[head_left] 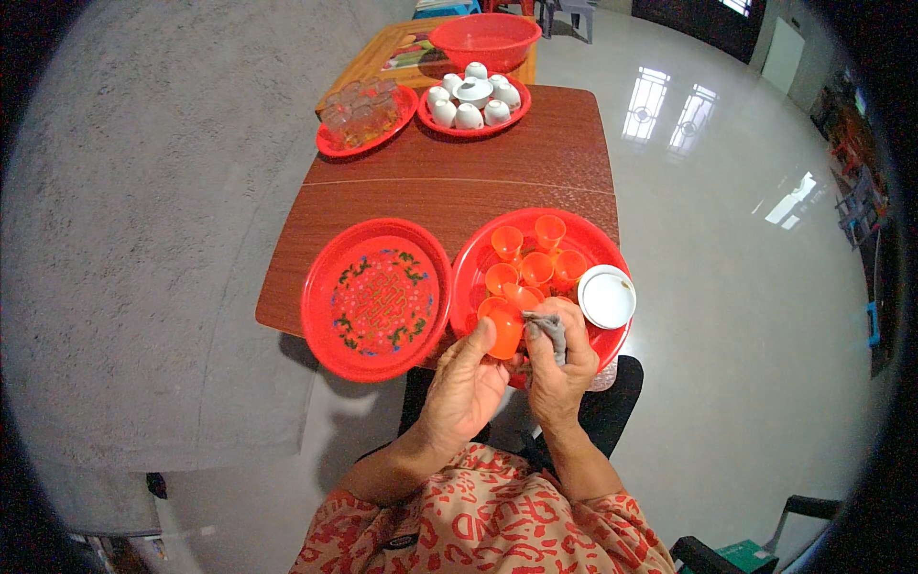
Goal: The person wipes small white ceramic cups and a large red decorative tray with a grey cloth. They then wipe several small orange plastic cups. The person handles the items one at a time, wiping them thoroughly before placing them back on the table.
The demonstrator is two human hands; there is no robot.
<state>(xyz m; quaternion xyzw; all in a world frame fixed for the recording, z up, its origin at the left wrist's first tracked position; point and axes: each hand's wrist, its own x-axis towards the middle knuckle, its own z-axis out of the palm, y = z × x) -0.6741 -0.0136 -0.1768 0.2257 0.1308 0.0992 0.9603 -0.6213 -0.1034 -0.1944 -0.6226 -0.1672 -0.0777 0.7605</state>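
The person's left hand (464, 394) is closed narrowly on one orange cup (503, 332): the thumb presses on its side, while the other fingers are partly hidden below it. This cup is in front of the body, over the near edge of the near right red tray (469, 253). The right hand (566, 373) has its fingers curled around one grey cloth (550, 332), close to the cup; whether the cloth is touching the cup, one cannot tell.

On this tray there are at least six more orange cups (536, 269) and, at its right side, a white dish (608, 298). One patterned red tray (320, 297) is just beside, on the left. Farther on the table (382, 206) are two smaller red trays: one bears about eight white cups (469, 117) around one white lidded vessel (473, 92), the other bears clear glasses (361, 113), overlapping too much to be counted. Behind them is one red basin (486, 43).
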